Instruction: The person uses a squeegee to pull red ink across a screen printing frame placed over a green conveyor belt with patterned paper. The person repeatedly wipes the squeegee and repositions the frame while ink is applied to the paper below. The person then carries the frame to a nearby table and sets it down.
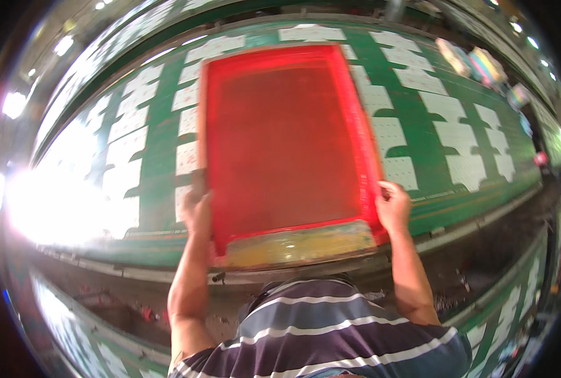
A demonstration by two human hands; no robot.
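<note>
A large red printing screen [280,142] in a wooden frame spans the middle of the long green table, with a yellowish strip along its near end. My left hand [197,208] grips the left side of the frame near its lower corner, its fingers partly blurred. On the opposite side, my right hand [392,203] has its fingers curled round the frame's edge. Rows of white cut fabric pieces [450,138] lie on the green table [428,170] on both sides of the screen; some on the left are washed out by glare.
Colourful bundles [487,65] sit at the table's far right. A metal rail [457,228] runs along the near edge beside a dark floor strip [136,290] with scattered scraps. More tables with white pieces [510,315] show behind me and beyond the far side.
</note>
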